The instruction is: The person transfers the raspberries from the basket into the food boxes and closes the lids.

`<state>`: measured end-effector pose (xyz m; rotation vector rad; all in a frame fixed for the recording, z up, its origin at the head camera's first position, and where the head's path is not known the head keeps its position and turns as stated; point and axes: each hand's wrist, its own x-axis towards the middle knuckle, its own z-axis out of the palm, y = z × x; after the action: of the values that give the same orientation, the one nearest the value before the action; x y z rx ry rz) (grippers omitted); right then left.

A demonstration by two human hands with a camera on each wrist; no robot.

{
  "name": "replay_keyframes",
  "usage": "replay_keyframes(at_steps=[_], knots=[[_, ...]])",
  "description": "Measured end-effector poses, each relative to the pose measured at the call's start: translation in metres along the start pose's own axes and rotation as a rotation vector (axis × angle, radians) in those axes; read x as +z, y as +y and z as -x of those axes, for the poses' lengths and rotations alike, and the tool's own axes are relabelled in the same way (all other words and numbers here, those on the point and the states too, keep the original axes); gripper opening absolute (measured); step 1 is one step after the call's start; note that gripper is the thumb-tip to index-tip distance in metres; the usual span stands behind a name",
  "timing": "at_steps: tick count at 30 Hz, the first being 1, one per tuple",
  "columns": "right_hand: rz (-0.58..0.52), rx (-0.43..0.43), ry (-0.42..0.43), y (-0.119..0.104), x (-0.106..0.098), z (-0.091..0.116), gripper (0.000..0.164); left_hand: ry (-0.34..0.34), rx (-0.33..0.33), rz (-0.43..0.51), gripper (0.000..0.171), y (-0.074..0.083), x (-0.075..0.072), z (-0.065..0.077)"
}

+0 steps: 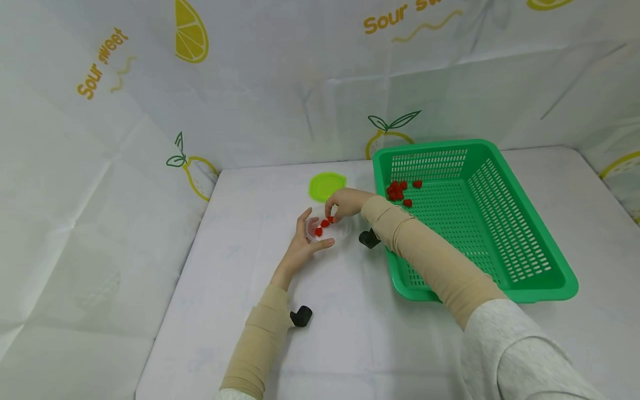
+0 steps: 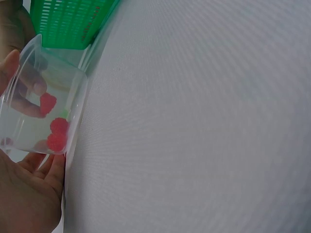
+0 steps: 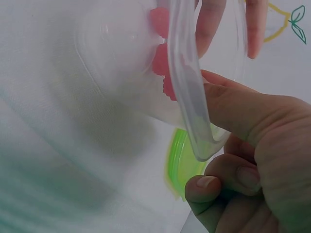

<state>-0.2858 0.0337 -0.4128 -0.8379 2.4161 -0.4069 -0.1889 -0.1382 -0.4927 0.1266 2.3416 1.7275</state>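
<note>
My left hand (image 1: pixel 302 244) holds a clear plastic container (image 1: pixel 342 231) around its side, the thumb on the near side and the other fingers on the far side. Down inside the container, my right hand (image 1: pixel 351 201) pinches a red raspberry (image 2: pixel 47 104) between thumb and finger. Two more raspberries (image 2: pixel 58 133) lie on the container's bottom, touching each other. In the right wrist view, the container's rim partly covers the red berries (image 3: pixel 161 59), and the right thumb and a finger reach in past that rim.
Just beyond the container lies a lime-green lid (image 1: pixel 327 186). To the right stands a green slotted basket (image 1: pixel 545 294), with several raspberries (image 1: pixel 395 191) in its far left corner. The right forearm passes over the basket. A white printed sheet (image 1: pixel 280 111) rises behind the table.
</note>
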Motion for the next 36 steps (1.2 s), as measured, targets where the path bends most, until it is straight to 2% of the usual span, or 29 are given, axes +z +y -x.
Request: replay_keyframes(at_steps=[9,28,36], knots=[[0.026,0.012,-0.011,-0.0003,0.0014,-0.0011,0.020,0.003,-0.004,-0.006,0.097,0.0003,-0.0001,0.0012],[0.000,0.015,-0.016,0.0048,0.0008,-0.0020,0.023,0.014,-0.004,0.023,0.093,0.0035,0.0017,0.0012],[0.008,0.025,-0.015,0.0030,0.0017,-0.0004,0.024,0.024,-0.015,0.008,0.094,0.0044,0.0028,0.0012]])
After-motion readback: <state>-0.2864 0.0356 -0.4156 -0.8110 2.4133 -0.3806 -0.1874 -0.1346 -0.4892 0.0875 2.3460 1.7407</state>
